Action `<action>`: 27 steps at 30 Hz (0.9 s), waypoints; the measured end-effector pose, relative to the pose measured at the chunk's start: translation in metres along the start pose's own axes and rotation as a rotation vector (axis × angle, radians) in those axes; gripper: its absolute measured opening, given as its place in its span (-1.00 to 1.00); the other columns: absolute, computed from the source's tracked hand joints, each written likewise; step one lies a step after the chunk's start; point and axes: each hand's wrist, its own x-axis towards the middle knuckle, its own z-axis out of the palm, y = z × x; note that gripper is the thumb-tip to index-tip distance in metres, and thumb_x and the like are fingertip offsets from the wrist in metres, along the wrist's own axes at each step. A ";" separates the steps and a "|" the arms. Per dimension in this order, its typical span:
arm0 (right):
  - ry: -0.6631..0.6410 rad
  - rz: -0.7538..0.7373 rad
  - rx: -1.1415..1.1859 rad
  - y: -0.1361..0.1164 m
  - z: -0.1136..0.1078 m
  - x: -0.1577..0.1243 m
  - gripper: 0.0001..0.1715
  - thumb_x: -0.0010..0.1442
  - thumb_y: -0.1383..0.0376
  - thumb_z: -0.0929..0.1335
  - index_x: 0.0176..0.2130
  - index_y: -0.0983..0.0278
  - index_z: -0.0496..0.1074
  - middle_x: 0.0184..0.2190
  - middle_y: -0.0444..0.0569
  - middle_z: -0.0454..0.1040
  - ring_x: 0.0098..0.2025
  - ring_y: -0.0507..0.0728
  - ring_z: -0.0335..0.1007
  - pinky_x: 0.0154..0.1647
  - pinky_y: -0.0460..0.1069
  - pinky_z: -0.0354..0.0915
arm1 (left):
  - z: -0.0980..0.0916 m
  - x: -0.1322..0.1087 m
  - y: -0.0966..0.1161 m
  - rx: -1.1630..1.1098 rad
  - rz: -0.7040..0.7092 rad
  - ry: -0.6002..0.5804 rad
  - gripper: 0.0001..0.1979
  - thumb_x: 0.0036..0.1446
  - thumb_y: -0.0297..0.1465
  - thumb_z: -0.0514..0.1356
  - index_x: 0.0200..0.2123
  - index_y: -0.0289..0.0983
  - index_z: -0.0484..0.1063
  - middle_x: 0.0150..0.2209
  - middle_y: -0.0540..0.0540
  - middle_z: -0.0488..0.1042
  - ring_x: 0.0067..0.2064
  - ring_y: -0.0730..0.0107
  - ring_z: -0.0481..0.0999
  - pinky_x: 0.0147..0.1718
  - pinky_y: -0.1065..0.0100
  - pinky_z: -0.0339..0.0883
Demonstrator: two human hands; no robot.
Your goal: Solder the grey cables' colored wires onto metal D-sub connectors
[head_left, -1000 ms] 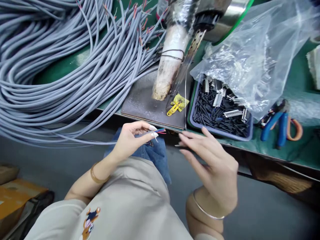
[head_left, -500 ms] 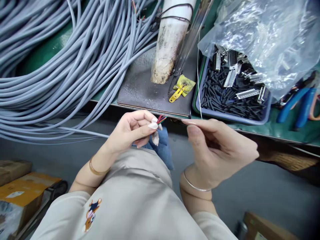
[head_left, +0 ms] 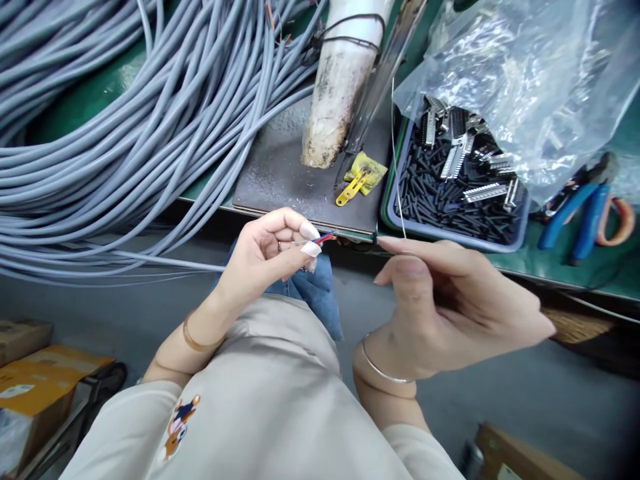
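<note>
My left hand (head_left: pixel 275 250) is closed in a pinch, thumb against index finger, on a small bunch of thin coloured wires (head_left: pixel 327 238), red and blue among them. A grey cable (head_left: pixel 200 267) runs in toward that wrist from the left. My right hand (head_left: pixel 450 300) is held to the right of the wire ends, apart from them, with thumb and index finger close together. What lies between those fingers is too small to make out. A thin silvery wire (head_left: pixel 399 197) comes down in front of the tray and meets the right index finger.
Thick coils of grey cable (head_left: pixel 150 153) cover the bench's left. A dark board (head_left: pixel 280 160) carries a stained white tube (head_left: pixel 335 100) and a yellow clip (head_left: pixel 355 187). A blue tray (head_left: pixel 450 237) holds black sleeves and metal connectors, partly under a plastic bag (head_left: pixel 525 80). Blue-handled pliers (head_left: pixel 585 220) lie right.
My right hand has drawn slightly to the right, away from the wire ends. The wires in my left hand lie closer together and point more sideways. The view has shifted a little.
</note>
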 end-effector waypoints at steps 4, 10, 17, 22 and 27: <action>-0.081 -0.005 0.052 0.005 0.001 -0.002 -0.82 0.29 0.32 0.44 -0.14 0.07 0.64 -0.52 -0.20 0.51 -0.56 0.00 0.34 -0.60 -0.04 0.11 | 0.004 0.000 0.002 0.017 -0.015 -0.018 -0.73 0.08 -0.26 0.44 -0.31 -0.31 0.50 -0.50 -0.01 0.58 -0.61 0.62 0.36 -0.64 0.54 0.21; -0.229 0.145 0.168 0.016 0.010 -0.004 -0.85 0.27 0.32 0.46 -0.14 0.16 0.63 -0.36 -0.14 0.53 -0.55 -0.07 0.15 -0.58 -0.07 0.07 | 0.008 0.001 0.004 0.018 -0.044 -0.028 -0.70 0.07 -0.24 0.45 -0.32 -0.33 0.49 -0.51 -0.04 0.59 -0.64 0.64 0.30 -0.68 0.56 0.16; -0.301 0.231 0.246 0.025 0.018 -0.003 -0.91 0.26 0.29 0.43 -0.26 0.23 0.59 -0.39 -0.13 0.48 -0.59 -0.09 0.07 -0.61 -0.08 0.01 | 0.006 0.000 -0.001 0.142 0.004 -0.050 -0.76 0.11 -0.28 0.41 -0.30 -0.32 0.50 -0.46 -0.05 0.60 -0.57 0.56 0.40 -0.59 0.52 0.26; -0.232 -0.015 0.025 0.023 0.018 -0.003 -0.88 0.24 0.41 0.43 -0.28 0.18 0.56 -0.40 -0.15 0.52 -0.50 -0.03 0.29 -0.48 -0.08 0.22 | 0.008 -0.001 -0.011 0.610 0.334 0.000 -0.88 0.26 -0.43 0.24 -0.30 -0.27 0.60 -0.28 -0.12 0.67 -0.27 0.37 0.59 -0.25 0.40 0.40; -0.244 0.015 0.041 0.023 0.016 -0.007 -0.91 0.27 0.36 0.42 -0.31 0.21 0.53 -0.45 -0.18 0.48 -0.60 -0.07 0.11 -0.58 -0.08 0.12 | 0.007 -0.002 -0.008 0.306 0.156 -0.014 -0.84 0.22 -0.31 0.32 -0.28 -0.30 0.54 -0.40 -0.08 0.63 -0.49 0.50 0.50 -0.49 0.48 0.34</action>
